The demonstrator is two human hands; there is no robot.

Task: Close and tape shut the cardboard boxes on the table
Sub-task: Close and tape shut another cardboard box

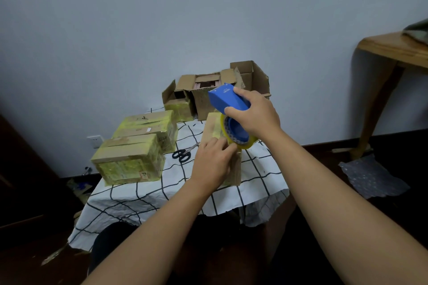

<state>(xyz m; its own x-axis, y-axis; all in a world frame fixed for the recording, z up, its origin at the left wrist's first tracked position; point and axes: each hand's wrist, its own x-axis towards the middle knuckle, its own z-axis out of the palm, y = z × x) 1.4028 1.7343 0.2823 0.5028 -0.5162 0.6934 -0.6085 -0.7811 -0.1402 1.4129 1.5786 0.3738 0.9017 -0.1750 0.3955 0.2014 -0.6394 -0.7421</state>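
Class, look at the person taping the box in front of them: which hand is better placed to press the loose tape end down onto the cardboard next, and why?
The left hand. Its fingers already pinch the tape end at the box, while the right hand is busy gripping the blue dispenser above it.

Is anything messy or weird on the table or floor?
Yes. Black scissors lie loose among the boxes, two open boxes at the back have flaps splayed, and a crumpled sheet sits on the floor at right.
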